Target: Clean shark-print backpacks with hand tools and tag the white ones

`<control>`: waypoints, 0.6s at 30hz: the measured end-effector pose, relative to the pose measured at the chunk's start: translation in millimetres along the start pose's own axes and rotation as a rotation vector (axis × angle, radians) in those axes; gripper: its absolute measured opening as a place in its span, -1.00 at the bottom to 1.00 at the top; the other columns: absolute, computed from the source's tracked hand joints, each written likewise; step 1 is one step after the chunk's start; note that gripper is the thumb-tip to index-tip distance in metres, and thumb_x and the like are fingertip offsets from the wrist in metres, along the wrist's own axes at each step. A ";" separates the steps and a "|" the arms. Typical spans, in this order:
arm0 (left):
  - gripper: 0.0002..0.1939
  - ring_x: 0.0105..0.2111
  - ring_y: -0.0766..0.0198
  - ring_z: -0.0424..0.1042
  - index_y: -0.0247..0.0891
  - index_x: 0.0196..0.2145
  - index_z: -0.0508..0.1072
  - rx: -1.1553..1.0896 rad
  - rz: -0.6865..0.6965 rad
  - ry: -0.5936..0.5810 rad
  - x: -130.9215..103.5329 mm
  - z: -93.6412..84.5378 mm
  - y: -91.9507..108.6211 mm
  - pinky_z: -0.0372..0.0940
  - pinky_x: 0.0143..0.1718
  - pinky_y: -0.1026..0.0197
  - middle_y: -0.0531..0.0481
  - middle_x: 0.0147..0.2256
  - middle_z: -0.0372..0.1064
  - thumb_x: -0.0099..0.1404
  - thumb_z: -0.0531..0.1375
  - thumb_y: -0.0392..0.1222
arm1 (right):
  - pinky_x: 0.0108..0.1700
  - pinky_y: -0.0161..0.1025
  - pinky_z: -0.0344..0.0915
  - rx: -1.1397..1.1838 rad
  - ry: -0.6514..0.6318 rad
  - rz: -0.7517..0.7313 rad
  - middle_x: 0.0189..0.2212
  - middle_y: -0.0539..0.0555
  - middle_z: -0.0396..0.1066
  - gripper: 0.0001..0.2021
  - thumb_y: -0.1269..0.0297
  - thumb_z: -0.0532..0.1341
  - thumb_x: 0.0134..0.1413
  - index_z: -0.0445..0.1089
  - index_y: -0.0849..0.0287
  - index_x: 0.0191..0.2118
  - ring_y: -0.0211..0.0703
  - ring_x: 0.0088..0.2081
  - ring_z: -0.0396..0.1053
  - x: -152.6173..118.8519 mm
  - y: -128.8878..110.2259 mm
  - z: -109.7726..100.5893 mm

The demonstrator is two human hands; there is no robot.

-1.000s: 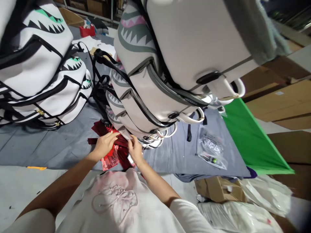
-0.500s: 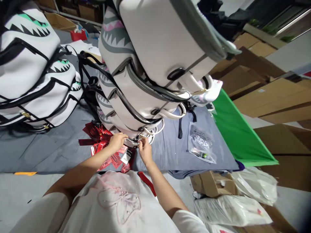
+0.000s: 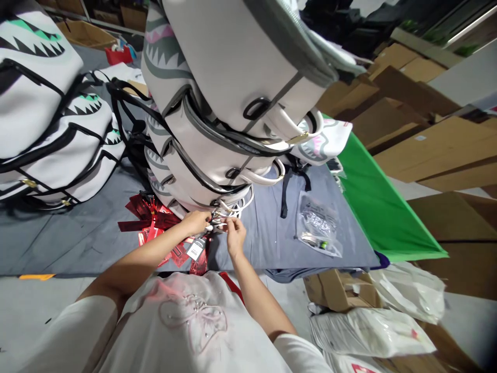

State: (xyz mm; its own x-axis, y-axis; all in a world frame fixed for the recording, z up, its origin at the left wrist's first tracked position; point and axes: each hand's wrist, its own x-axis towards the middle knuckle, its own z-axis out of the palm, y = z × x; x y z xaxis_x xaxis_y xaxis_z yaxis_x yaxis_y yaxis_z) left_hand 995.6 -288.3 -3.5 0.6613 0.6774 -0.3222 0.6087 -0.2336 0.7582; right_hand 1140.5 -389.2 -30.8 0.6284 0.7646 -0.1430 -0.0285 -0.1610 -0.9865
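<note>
Your left hand (image 3: 197,223) and right hand (image 3: 234,235) meet at the bottom of the grey backpack stack (image 3: 217,103), fingertips pinched on the small zipper pull hardware (image 3: 219,216) of the lowest bag. Both hands are narrow, fingers curled in; the left pinches the metal bit from its left side, the right comes in just beside it from below, thumb and forefinger closed on a thin piece too small to make out. The stack rises directly above and beyond both hands, with white loop handles (image 3: 248,194) hanging right over your fingers. Red hang tags (image 3: 155,223) lie just left of and under your left wrist, one white-faced tag (image 3: 195,248) dangling below the left hand. A clear plastic bag (image 3: 318,225) lies well to the right of your right hand on the grey cloth (image 3: 77,238). The green sheet (image 3: 376,207) is farther right still. Black-and-white backpacks (image 3: 54,129) sit far left of your left hand. Cardboard and plastic sacks (image 3: 368,326) lie down-right of your right forearm.
</note>
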 end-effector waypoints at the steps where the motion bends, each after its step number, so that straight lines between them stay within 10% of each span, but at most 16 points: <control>1: -0.84 -0.32 0.20 0.44 -0.19 -0.26 0.55 -0.026 0.003 -0.053 1.0 -4.3 -1.6 0.25 -0.24 0.25 0.01 -0.41 0.49 0.16 0.26 -0.23 | -0.37 -0.23 0.37 0.026 0.043 0.008 -0.35 0.07 0.49 -0.73 0.02 0.16 0.05 0.33 0.15 -0.36 -0.22 -0.51 0.39 1.6 -1.1 -1.0; 8: -0.46 -0.41 0.34 0.43 -0.28 -0.05 0.40 -0.363 0.085 -0.285 -5.9 -15.1 -26.1 0.31 -0.35 0.29 0.05 -0.37 0.42 0.01 0.40 -0.13 | -0.40 -0.23 0.39 0.154 0.143 0.029 -0.34 0.08 0.54 -0.67 -0.03 0.23 -0.03 0.30 0.15 -0.32 -0.23 -0.55 0.40 5.7 -5.3 2.4; 11: -0.38 -0.34 0.31 0.47 -0.25 0.02 0.31 -0.472 0.120 -0.161 -16.1 -0.4 -40.0 0.37 -0.32 0.25 -0.03 -0.21 0.43 0.02 0.39 -0.14 | -0.43 -0.24 0.37 0.180 0.140 0.032 -0.32 0.07 0.54 -0.67 -0.05 0.21 0.00 0.25 0.12 -0.30 -0.25 -0.56 0.40 4.2 -7.3 5.0; 18: -0.87 -0.28 0.24 0.44 -0.28 -0.27 0.46 -0.433 0.177 0.322 -24.9 26.3 -48.5 0.35 -0.23 0.19 -0.05 -0.29 0.43 0.28 0.17 -0.19 | -0.35 -0.25 0.37 0.092 -0.113 -0.056 -0.40 0.00 0.46 -0.73 0.00 0.25 0.04 0.35 0.12 -0.34 -0.25 -0.50 0.37 -3.0 -20.9 11.2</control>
State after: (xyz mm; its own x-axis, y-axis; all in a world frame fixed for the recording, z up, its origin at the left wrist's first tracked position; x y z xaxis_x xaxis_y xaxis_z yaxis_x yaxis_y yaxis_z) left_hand 961.2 -312.2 -47.2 0.5287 0.8483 -0.0312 0.2203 -0.1016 0.9701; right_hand 1130.5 -381.1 -10.6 0.5396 0.8371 -0.0905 -0.0701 -0.0625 -0.9956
